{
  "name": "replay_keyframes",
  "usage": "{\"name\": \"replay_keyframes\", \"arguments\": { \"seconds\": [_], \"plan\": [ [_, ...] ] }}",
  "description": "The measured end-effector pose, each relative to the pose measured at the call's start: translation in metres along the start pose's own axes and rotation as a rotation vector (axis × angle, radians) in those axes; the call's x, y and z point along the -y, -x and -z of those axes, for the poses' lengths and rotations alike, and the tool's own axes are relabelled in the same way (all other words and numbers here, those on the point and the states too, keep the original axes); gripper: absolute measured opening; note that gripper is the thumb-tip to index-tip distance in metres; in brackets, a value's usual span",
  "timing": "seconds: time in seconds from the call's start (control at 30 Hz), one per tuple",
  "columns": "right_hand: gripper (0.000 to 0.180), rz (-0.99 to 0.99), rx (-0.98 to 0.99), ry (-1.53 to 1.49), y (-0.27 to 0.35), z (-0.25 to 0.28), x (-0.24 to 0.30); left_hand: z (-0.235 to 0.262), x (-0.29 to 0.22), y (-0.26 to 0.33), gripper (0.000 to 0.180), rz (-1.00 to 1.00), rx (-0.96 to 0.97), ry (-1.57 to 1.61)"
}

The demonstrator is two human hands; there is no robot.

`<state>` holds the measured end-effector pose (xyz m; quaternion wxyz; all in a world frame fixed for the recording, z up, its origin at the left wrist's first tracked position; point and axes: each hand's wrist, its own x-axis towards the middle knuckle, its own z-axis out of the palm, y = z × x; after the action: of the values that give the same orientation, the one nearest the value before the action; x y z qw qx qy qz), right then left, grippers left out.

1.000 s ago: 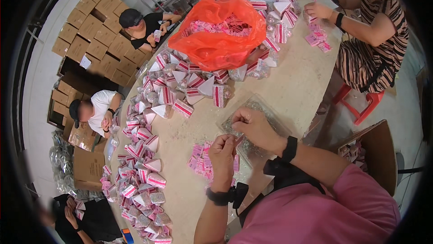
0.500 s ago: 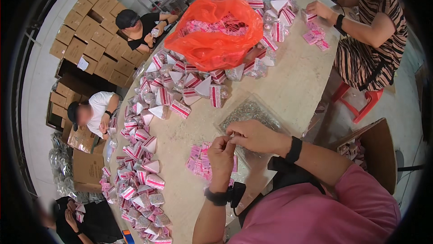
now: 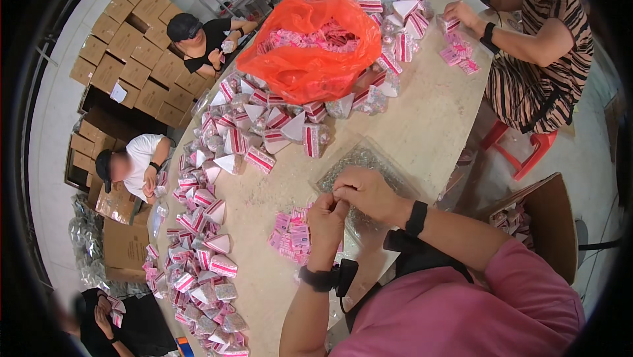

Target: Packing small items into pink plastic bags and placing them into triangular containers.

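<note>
My left hand (image 3: 324, 222) and my right hand (image 3: 366, 193) meet fingertip to fingertip above the near part of the table. Both pinch something too small to make out. Just left of my left hand lies a loose pile of pink printed cards (image 3: 290, 237). Beneath my right hand is a shallow clear tray (image 3: 369, 152) holding many small, shiny metal-looking pieces, partly covered by the hand and forearm.
A red plastic bag (image 3: 310, 83) of pink cards stands on the table (image 3: 264, 192). Packets with pink-and-white labels (image 3: 204, 245) line its left and far edges. Co-workers sit around it. An open carton (image 3: 547, 225) stands at my right, stacked boxes (image 3: 138, 47) far left.
My hands stay together at the fingertips, with the right hand shifted slightly and its fingers a little higher. The whole view has moved a little. The cards and tray look unchanged.
</note>
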<state>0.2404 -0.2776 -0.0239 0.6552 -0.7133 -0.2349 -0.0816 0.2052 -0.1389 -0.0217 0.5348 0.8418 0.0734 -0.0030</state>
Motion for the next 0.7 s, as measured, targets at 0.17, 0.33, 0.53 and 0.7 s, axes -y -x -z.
{"name": "replay_keyframes", "arguments": {
  "seconds": [0.17,0.33,0.53,0.7],
  "plan": [
    [0.008,-0.088,-0.042,-0.139,-0.002,-0.005,-0.007,0.001,0.001,-0.003,0.014,-0.006,0.020,0.058],
    [0.006,0.062,-0.069,-0.031,-0.015,-0.005,-0.006,-0.006,0.006,0.002,0.009,-0.203,0.037,-0.005],
    [0.007,-0.126,-0.154,-0.113,-0.023,0.027,0.016,-0.006,0.001,-0.001,0.008,-0.466,0.027,-0.511],
    [0.009,-0.227,-0.100,-0.235,-0.006,0.050,0.012,0.020,-0.002,0.003,0.012,-0.312,-0.089,-0.258]
  ]
}}
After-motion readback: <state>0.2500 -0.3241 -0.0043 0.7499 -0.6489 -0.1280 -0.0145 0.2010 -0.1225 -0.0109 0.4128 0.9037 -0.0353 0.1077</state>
